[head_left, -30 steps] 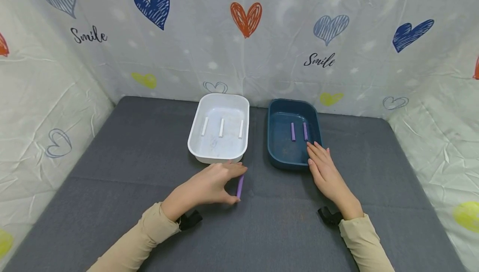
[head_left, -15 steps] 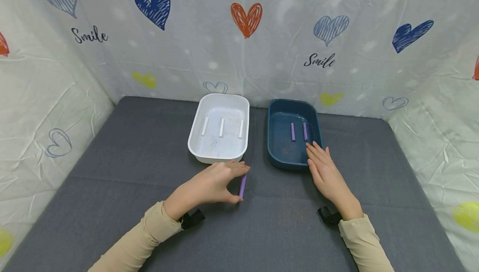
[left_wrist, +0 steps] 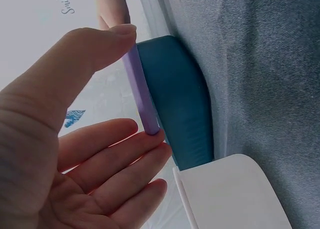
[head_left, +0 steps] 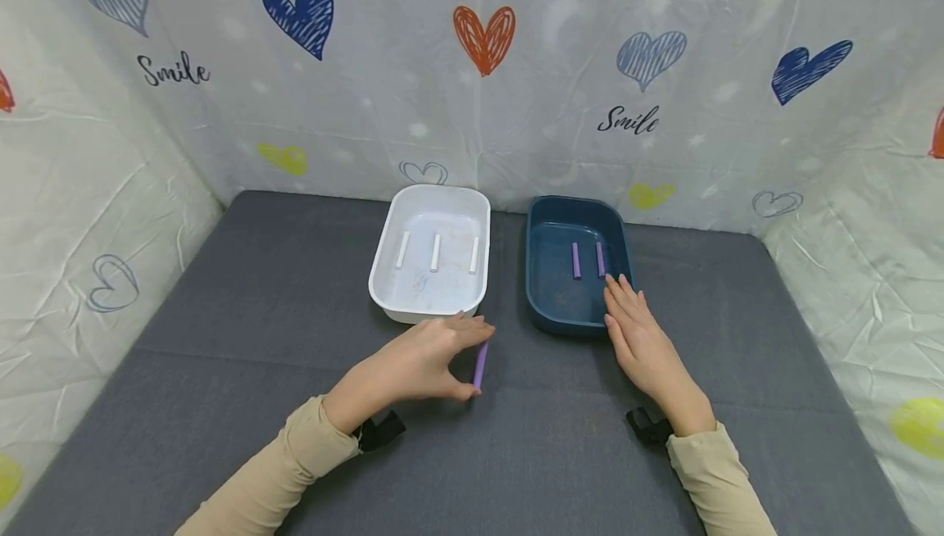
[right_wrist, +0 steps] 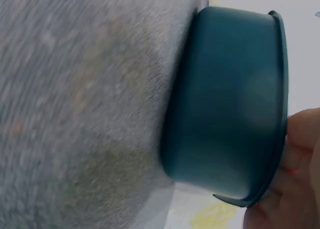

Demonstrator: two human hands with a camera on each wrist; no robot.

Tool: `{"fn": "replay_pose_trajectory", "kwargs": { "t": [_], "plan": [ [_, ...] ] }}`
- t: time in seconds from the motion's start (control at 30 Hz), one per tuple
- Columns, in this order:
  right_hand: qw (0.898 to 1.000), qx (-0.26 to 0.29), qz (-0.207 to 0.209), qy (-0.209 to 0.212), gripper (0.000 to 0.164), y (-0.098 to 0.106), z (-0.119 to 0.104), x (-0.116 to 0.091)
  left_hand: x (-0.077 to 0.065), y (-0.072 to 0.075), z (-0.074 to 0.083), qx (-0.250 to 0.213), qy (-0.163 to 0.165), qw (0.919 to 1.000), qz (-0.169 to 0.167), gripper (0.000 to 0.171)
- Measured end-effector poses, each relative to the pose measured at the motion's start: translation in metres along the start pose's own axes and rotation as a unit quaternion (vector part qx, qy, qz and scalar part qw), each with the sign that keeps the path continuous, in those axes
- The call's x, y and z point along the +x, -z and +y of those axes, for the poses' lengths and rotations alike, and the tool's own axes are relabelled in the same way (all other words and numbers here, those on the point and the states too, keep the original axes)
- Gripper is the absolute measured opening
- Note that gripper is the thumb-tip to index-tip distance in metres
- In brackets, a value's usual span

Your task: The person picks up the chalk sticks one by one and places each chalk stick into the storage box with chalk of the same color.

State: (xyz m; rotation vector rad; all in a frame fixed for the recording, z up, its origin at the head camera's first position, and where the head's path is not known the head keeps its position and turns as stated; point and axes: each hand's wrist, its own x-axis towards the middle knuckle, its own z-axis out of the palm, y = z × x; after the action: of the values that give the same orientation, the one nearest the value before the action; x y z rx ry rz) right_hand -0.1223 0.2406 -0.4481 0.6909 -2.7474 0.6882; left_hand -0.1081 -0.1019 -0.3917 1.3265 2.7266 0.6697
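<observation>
My left hand [head_left: 420, 364] pinches a purple chalk stick [head_left: 481, 364] by its two ends, between thumb and fingertips, in front of the white tray. The left wrist view shows the chalk [left_wrist: 140, 91] spanning from the thumb tip to a middle fingertip. Inside the white tray [head_left: 431, 309] lie three white chalk sticks [head_left: 435, 253], spaced apart. The dark blue tray [head_left: 564, 324] holds two purple chalk sticks [head_left: 577, 261] side by side. Across that tray's near right rim, my right hand [head_left: 649, 343] rests with straight fingers, fingertips close to the right-hand purple chalk.
Both trays stand side by side near the back of the grey cloth-covered table [head_left: 221, 298], with a narrow gap between them. A white curtain [head_left: 391, 69] printed with hearts hangs behind and along both sides. Each wrist wears a black strap [head_left: 649, 425].
My left hand has moved slightly right with the purple chalk stick still pinched. The right hand has barely shifted, and the trays stay in place.
</observation>
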Motion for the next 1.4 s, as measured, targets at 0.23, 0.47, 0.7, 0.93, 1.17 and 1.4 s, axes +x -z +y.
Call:
{"fn": "replay_pose_trajectory", "kwargs": {
  "t": [0.23,0.47,0.7,0.93,1.17,1.4],
  "plan": [
    [0.998,0.0,-0.036,-0.053,0.055,0.004,-0.005,0.003,0.004,0.002,0.0,0.005,-0.009,0.9999,-0.002,0.069],
    [0.993,0.0,-0.079,-0.092,0.065,0.008,-0.011,0.01,0.008,0.008,0.002,0.001,-0.008,1.0,0.002,0.069],
    [0.986,-0.027,-0.112,-0.121,0.07,0.007,-0.015,0.018,0.012,0.01,0.004,0.006,-0.003,1.0,0.0,0.07],
    [0.985,-0.041,-0.116,-0.121,0.07,0.005,-0.016,0.018,0.015,0.013,0.005,0.001,0.005,1.0,-0.001,0.069],
    [0.986,-0.044,-0.113,-0.116,0.07,0.003,-0.015,0.018,0.023,0.017,0.004,0.011,-0.007,0.9998,0.017,0.068],
    [0.986,-0.043,-0.108,-0.116,0.069,0.003,-0.015,0.017,0.037,0.023,0.003,0.001,-0.014,0.9997,0.018,0.067]
  ]
}}
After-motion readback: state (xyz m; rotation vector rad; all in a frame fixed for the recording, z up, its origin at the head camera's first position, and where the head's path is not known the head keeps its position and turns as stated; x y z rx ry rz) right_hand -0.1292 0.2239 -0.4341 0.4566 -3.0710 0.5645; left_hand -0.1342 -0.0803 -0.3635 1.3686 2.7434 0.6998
